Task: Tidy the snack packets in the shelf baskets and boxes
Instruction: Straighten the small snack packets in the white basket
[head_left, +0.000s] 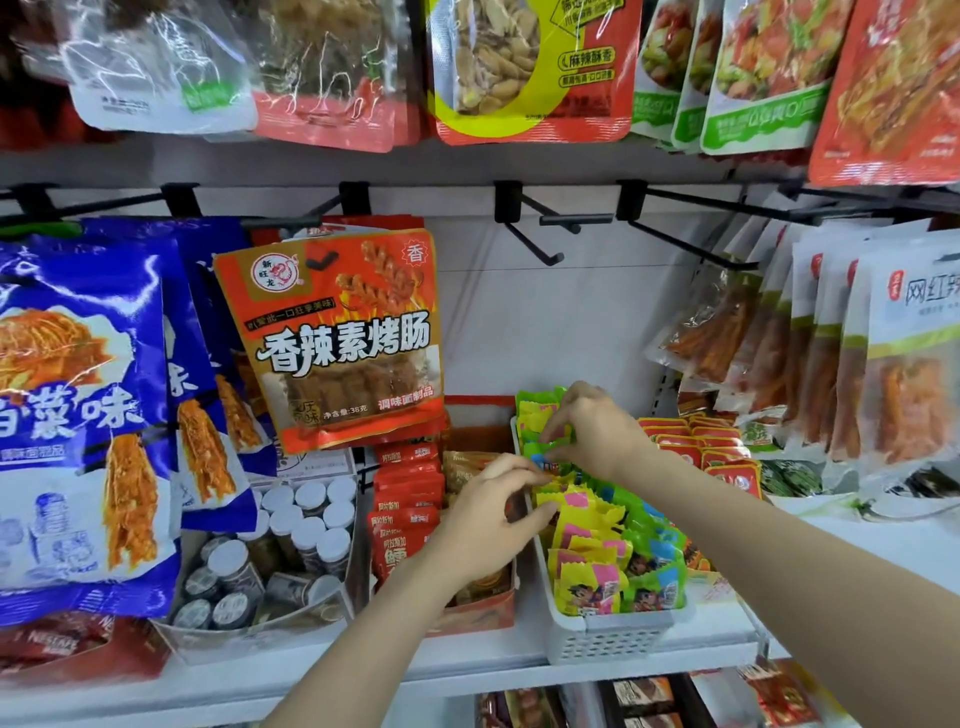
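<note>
A white perforated basket (602, 636) on the shelf holds rows of small yellow packets (587, 582) and green packets (657, 584) standing on edge. My left hand (485, 525) reaches in from the left, its fingertips pinching the yellow packets near the middle of the basket. My right hand (597, 434) hovers over the far end, fingers curled and pinching a green packet (540, 423) there. An orange cardboard box (480, 608) with red packets (408, 499) and brown packets stands just left of the basket, partly hidden by my left wrist.
A clear box of small white-capped jars (291, 540) stands further left. Red packets (701, 447) are stacked right of the basket. Large blue bags (88, 415) and an orange bag (343, 338) hang from black pegs; an empty peg (535, 244) juts out above the basket.
</note>
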